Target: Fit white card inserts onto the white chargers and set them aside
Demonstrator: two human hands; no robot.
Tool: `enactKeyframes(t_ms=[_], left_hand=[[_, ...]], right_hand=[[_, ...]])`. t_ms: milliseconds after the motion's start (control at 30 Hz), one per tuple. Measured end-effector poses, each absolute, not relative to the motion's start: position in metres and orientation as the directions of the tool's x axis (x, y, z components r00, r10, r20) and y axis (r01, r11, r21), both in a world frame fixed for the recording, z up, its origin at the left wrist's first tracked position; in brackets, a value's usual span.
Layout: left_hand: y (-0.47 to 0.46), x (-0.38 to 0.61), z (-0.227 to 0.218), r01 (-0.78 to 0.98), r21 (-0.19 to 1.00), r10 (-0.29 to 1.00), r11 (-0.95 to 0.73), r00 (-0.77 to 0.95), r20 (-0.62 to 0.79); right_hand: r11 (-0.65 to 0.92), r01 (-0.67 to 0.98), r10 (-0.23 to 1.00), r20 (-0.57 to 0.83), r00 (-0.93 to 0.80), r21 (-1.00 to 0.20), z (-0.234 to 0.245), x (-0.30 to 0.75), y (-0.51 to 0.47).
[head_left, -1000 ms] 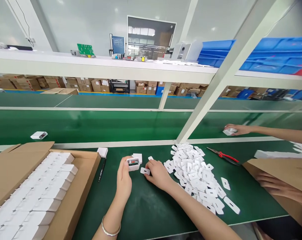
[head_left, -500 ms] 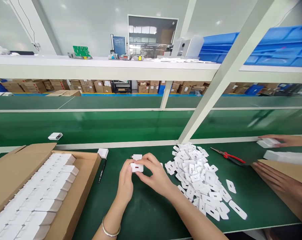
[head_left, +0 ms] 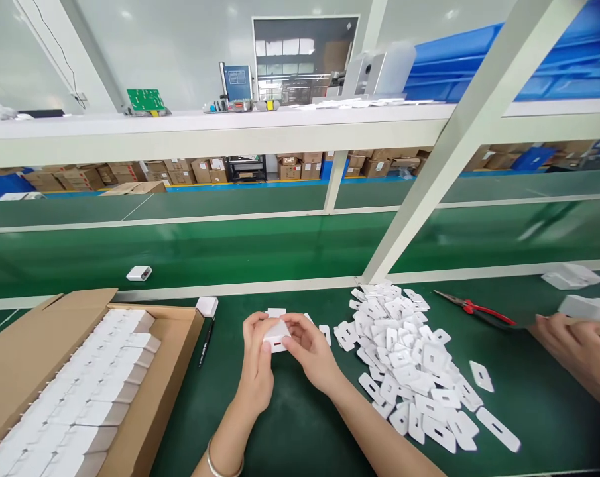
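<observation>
A small white charger [head_left: 278,333] with a dark slot in its near face is held between both hands above the green table. My left hand [head_left: 256,364] is closed on its left side, thumb near the front. On the right side, my right hand [head_left: 313,351] grips it with thumb and fingertips. Another white piece [head_left: 276,311] shows just behind the hands, partly hidden. To the right lies a heap of flat white slotted plates [head_left: 404,358], with a loose plate [head_left: 325,334] beside my right hand.
An open carton [head_left: 173,371] with rows of white chargers [head_left: 101,397] stands at left. Near it are a black pen [head_left: 207,342] and a white block [head_left: 207,306]. Red-handled pliers [head_left: 473,309] lie right, by a co-worker's hand [head_left: 573,351]. A slanted post [head_left: 423,192] rises behind the heap.
The charger has turned in my hands; more of its upper side shows and its slot now faces lower. The white unit on the belt has shifted right in view. The co-worker's hands have moved.
</observation>
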State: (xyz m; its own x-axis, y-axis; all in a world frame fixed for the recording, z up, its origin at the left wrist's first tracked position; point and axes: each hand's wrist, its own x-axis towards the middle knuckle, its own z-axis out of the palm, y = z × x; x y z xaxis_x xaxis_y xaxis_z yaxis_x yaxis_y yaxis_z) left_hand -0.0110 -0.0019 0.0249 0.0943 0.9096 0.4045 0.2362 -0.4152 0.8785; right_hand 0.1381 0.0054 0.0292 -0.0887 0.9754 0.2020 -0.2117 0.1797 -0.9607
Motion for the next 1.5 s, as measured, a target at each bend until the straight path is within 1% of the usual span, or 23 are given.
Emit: enactKeyframes(t_ms=[100, 300, 433, 667, 767, 867, 933, 1000, 1033, 1100, 1167, 1267, 1333, 1367, 1433, 1467, 1500], left_hand=[[0.002, -0.012, 0.025, 0.230, 0.870, 0.900, -0.436, 0.146, 0.412], [0.005, -0.012, 0.022, 0.234, 0.830, 0.863, -0.506, 0.116, 0.493], [0.004, -0.012, 0.020, 0.244, 0.804, 0.840, -0.541, 0.107, 0.533], [0.005, -0.012, 0.015, 0.189, 0.795, 0.817, -0.577, 0.108, 0.567], [0.005, -0.013, 0.013, 0.170, 0.797, 0.815, -0.579, 0.096, 0.571], [0.006, -0.014, 0.012, 0.145, 0.817, 0.830, -0.558, 0.092, 0.551], [0.007, -0.014, 0.013, 0.062, 0.870, 0.870, -0.489, 0.106, 0.482], [0.008, -0.012, 0.016, -0.129, 0.935, 0.933, -0.330, 0.106, 0.344], [0.008, -0.011, 0.018, -0.240, 0.944, 0.960, -0.225, 0.114, 0.258], [0.008, -0.008, 0.023, -0.406, 0.913, 0.978, -0.040, 0.172, 0.119], [0.005, -0.005, 0.028, -0.479, 0.875, 0.959, 0.067, 0.274, 0.077], [0.000, -0.004, 0.039, -0.529, 0.844, 0.929, 0.091, 0.350, 0.119], [-0.002, -0.008, 0.049, -0.488, 0.872, 0.940, 0.035, 0.313, 0.137], [-0.002, -0.013, 0.055, -0.424, 0.906, 0.951, -0.006, 0.279, 0.137], [0.002, -0.030, 0.067, -0.207, 0.973, 0.975, -0.098, 0.175, 0.135], [0.005, -0.043, 0.072, -0.060, 0.988, 0.983, -0.141, 0.108, 0.147], [0.010, -0.058, 0.077, 0.114, 0.978, 0.985, -0.173, 0.037, 0.170]], right_hand=[[0.230, -0.209, 0.970, 0.240, -0.024, -0.950, 0.027, 0.140, 0.005], [0.235, -0.243, 0.966, 0.254, -0.047, -0.941, 0.021, 0.133, 0.002], [0.241, -0.259, 0.968, 0.252, -0.008, -0.935, 0.020, 0.130, 0.000], [0.281, -0.202, 0.959, 0.284, 0.017, -0.938, 0.022, 0.132, -0.004], [0.302, -0.160, 0.951, 0.307, -0.013, -0.940, 0.024, 0.134, -0.003], [0.267, -0.167, 0.957, 0.282, -0.071, -0.949, 0.026, 0.137, 0.000], [0.274, -0.167, 0.955, 0.288, -0.064, -0.947, 0.027, 0.140, 0.001], [0.325, -0.133, 0.943, 0.332, -0.036, -0.936, 0.028, 0.142, 0.002], [0.353, -0.106, 0.934, 0.357, -0.024, -0.930, 0.028, 0.144, 0.001], [0.392, -0.059, 0.919, 0.393, -0.024, -0.918, 0.030, 0.146, 0.001], [0.406, -0.034, 0.911, 0.408, -0.061, -0.913, 0.031, 0.149, 0.000], [0.421, -0.020, 0.893, 0.419, -0.168, -0.907, 0.032, 0.153, 0.000], [0.435, 0.018, 0.882, 0.422, -0.211, -0.900, 0.031, 0.155, 0.001], [0.440, 0.056, 0.882, 0.419, -0.215, -0.896, 0.029, 0.156, 0.002], [0.435, 0.152, 0.896, 0.411, -0.169, -0.887, 0.026, 0.158, 0.006], [0.424, 0.201, 0.905, 0.407, -0.120, -0.883, 0.024, 0.160, 0.008], [0.403, 0.246, 0.914, 0.402, -0.059, -0.881, 0.021, 0.161, 0.011]])
